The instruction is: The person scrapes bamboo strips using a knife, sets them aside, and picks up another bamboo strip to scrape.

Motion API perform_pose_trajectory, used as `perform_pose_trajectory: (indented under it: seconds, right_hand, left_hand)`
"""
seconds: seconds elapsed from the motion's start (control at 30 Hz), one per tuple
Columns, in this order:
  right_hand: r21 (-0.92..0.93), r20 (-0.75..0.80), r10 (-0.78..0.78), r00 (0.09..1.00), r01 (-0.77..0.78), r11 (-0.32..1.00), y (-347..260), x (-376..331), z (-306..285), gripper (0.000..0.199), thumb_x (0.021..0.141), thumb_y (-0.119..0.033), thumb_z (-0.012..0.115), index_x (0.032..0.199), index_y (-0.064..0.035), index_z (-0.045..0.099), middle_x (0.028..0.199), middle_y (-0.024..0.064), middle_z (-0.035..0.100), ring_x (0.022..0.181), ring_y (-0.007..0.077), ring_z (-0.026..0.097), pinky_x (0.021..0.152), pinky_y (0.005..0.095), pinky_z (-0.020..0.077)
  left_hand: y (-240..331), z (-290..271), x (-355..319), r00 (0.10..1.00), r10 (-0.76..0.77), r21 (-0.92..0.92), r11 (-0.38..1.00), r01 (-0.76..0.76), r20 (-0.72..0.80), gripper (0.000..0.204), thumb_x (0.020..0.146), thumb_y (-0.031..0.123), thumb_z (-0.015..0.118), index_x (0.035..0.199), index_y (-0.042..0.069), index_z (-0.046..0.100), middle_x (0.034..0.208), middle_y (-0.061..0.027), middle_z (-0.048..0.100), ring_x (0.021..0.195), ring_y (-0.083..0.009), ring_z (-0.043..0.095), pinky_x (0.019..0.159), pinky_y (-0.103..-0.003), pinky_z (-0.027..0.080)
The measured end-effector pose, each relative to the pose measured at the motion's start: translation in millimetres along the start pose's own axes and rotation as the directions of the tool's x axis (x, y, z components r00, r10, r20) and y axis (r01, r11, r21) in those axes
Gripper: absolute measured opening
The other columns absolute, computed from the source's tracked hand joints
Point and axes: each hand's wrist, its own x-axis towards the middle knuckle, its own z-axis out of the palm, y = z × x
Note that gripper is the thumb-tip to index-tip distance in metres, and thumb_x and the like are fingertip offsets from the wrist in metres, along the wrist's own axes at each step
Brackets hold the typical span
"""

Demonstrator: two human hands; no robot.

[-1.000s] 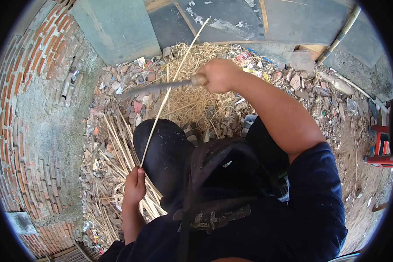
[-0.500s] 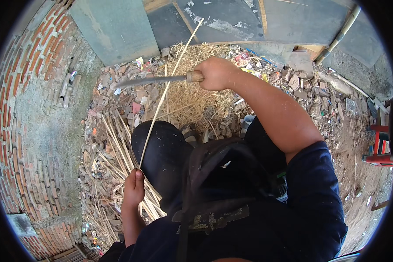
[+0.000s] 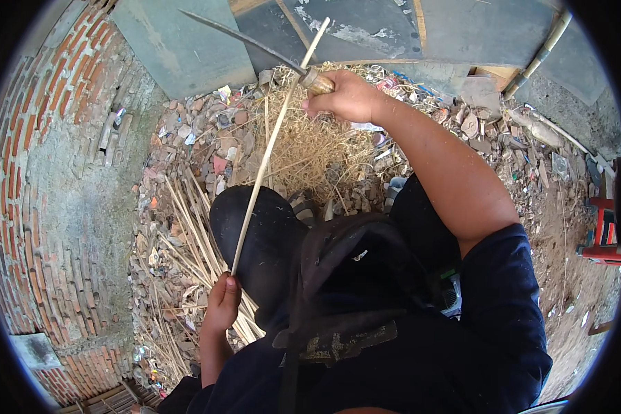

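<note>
Gripping bamboo strip (image 3: 272,145) | left hand (image 3: 221,303) | right hand (image 3: 348,96): knife (image 3: 255,41), seemingly touching strip

Open air lies above the rubble (image 3: 207,148) between the brick wall (image 3: 55,179) on the left and the grey panels (image 3: 179,48) at the far side. The raised bamboo strip (image 3: 269,148) and curved blade (image 3: 245,40) cross it; split sticks (image 3: 190,238) clutter the near-left ground.

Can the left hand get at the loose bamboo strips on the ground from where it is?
Probably yes: the left hand is directly above the loose strips, nothing between, but its grip is taken by the long strip.
</note>
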Motion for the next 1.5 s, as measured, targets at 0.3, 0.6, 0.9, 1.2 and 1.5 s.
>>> perform_pose_trajectory:
  seconds: [0.3,0.6,0.9,1.2,1.5]
  right_hand:
    - [-0.047,0.037,0.027,0.999,-0.025,0.999,3.2,-1.0,2.8,0.038,0.084,-0.038,0.075,0.105,-0.0063,0.071,0.073,0.0064,0.063,0.066,0.0164,0.062,0.064,0.0344,0.0503]
    - [-0.033,0.080,0.025,0.996,-0.022,0.999,4.5,-1.6,9.4,0.032,0.086,-0.034,0.076,0.100,-0.0066,0.068,0.071,0.0002,0.059,0.055,0.0098,0.052,0.054,0.0285,0.0453]
    - [-0.141,0.087,0.039,0.995,-0.027,0.990,6.9,-0.9,7.4,0.037,0.085,-0.038,0.075,0.103,-0.0060,0.069,0.074,0.0067,0.064,0.063,0.0148,0.061,0.063,0.0334,0.0507]
    - [-0.565,0.132,-0.149,0.980,0.197,0.801,3.9,-7.3,10.9,0.029,0.085,-0.034,0.071,0.095,-0.0075,0.069,0.078,0.0111,0.069,0.077,0.0268,0.069,0.074,0.0424,0.0541]
    - [-0.662,0.252,-0.086,0.964,0.237,0.711,17.3,-1.9,20.4,0.019,0.078,-0.023,0.068,0.093,-0.0117,0.070,0.086,0.0143,0.070,0.088,0.0344,0.069,0.079,0.0489,0.0545]
  left_hand:
    - [-19.4,-2.1,-0.6,0.991,0.099,0.055,0.993,-0.104,0.095,0.042,0.108,0.044,0.038,0.090,0.008,0.051,0.064,0.0050,0.041,0.055,-0.0057,0.036,0.051,-0.024,0.031]
    - [-3.6,-0.6,-7.1,0.992,-0.020,-0.103,0.994,0.033,0.123,0.039,0.109,0.036,0.038,0.091,0.006,0.055,0.062,0.0047,0.042,0.053,-0.0051,0.037,0.049,-0.023,0.031]
    - [-8.6,-2.2,-7.1,0.988,-0.037,-0.139,0.989,0.058,0.151,0.037,0.109,0.035,0.040,0.092,0.006,0.054,0.062,0.0052,0.041,0.052,-0.0040,0.036,0.048,-0.023,0.030]
    - [-7.5,14.3,-6.3,0.985,0.091,0.238,0.970,-0.055,-0.146,0.043,0.106,0.037,0.048,0.081,0.002,0.053,0.064,-0.0004,0.048,0.063,-0.0094,0.042,0.057,-0.030,0.037]
    - [-8.0,20.1,1.0,0.966,0.180,0.326,0.939,-0.112,-0.187,0.044,0.107,0.034,0.048,0.077,0.001,0.050,0.060,-0.0049,0.048,0.059,-0.0112,0.042,0.053,-0.032,0.037]
